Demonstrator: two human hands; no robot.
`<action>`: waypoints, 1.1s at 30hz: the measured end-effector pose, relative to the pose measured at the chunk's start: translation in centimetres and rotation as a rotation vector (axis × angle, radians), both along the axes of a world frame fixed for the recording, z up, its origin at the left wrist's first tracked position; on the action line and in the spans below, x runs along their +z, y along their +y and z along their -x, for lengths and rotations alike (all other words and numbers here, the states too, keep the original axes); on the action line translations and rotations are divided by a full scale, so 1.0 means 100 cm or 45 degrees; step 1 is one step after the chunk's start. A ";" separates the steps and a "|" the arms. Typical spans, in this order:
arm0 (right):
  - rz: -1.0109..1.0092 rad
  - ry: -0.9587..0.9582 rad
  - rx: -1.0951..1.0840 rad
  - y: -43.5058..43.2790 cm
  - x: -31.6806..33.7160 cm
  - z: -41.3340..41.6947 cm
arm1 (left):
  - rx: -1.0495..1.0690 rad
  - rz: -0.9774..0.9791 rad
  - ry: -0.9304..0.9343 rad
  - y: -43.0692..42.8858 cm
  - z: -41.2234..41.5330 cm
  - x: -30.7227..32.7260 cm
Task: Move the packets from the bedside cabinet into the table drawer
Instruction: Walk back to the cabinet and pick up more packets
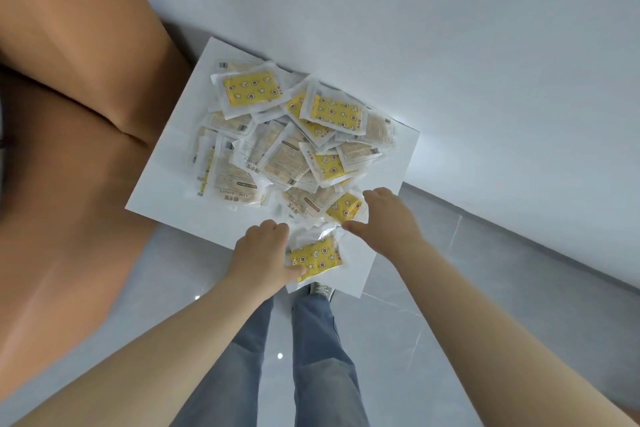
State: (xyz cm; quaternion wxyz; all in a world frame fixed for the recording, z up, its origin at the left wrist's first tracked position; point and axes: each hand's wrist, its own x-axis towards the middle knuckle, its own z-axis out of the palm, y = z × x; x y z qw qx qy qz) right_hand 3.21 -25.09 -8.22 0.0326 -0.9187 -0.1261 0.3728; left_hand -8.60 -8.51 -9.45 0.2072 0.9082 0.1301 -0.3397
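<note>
Far left: brown padded surface [69, 121], butts against the bedside cabinet [162, 199].

The packets [277, 152] sit on the cabinet top in a loose overlapping pile, long axes every which way, some yellow face up and some print side up. Nothing moved yet by our read. Drawer not in view.

Left hand [263, 253] pinches the near yellow packet [317, 258], thumb on its left end and fingers curled over the far edge. We read that as peeling singles off the near edge, where they lie loose. Long axis runs left-right, right end tipped slightly away, yellow face up.

Right hand [388, 218] curls down over a second yellow packet [346, 206]. The fingertips are hidden, so we can't tell if it's clamped. Its axis runs diagonally, from near-left to far-right.

Hands apart, one packet each.
</note>
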 end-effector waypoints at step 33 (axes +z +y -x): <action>-0.169 0.088 -0.493 0.013 -0.067 0.019 | 0.193 0.011 -0.161 -0.003 0.005 -0.063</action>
